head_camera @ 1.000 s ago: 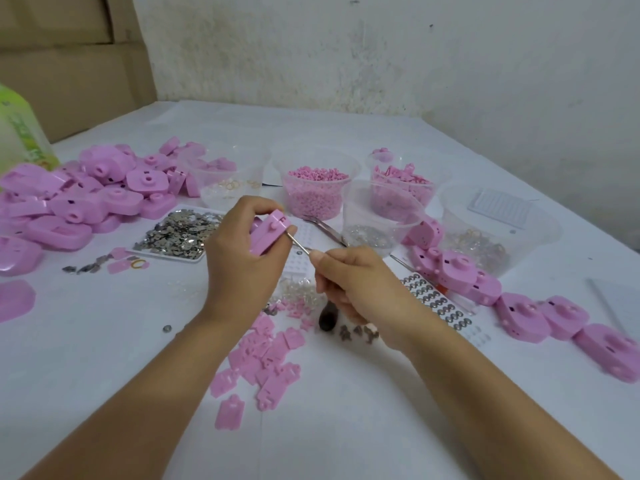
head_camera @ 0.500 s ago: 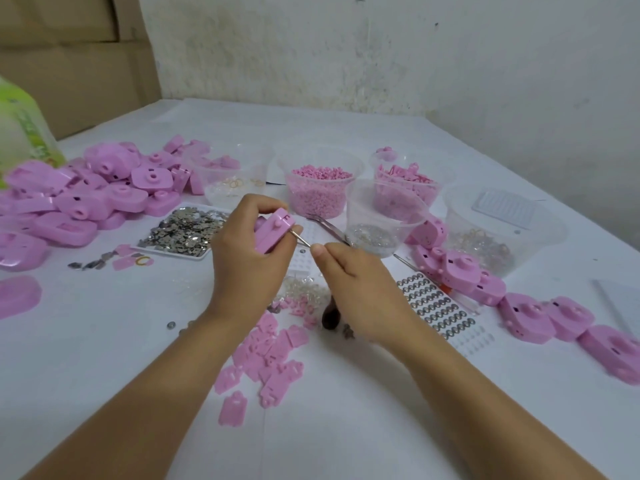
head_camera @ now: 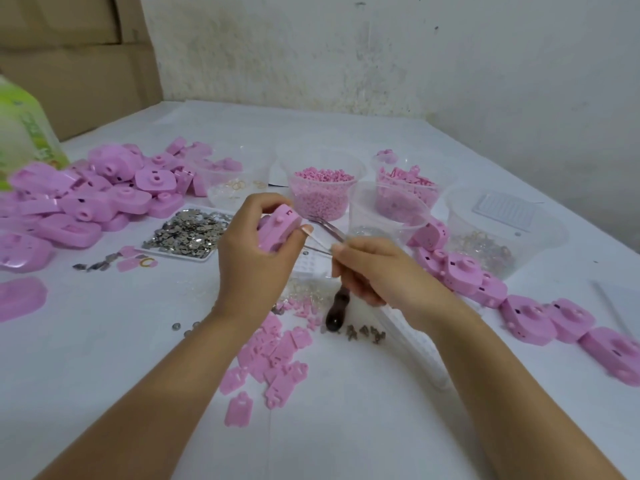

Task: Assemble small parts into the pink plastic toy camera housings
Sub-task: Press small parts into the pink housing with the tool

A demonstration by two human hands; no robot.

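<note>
Over the middle of the table [head_camera: 346, 427], my left hand [head_camera: 256, 261] grips a pink camera housing [head_camera: 277, 230] as my right hand [head_camera: 377, 275] pinches a dark-handled pick [head_camera: 336, 311] against it; a slip of the tip could jab my thumb [head_camera: 304, 231] or gouge the plastic.

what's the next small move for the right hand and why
Probably the right hand should ease its thin metal tool leftward into the pink housing: the left hand holds it up, and the tool's tip sits just short.
</note>
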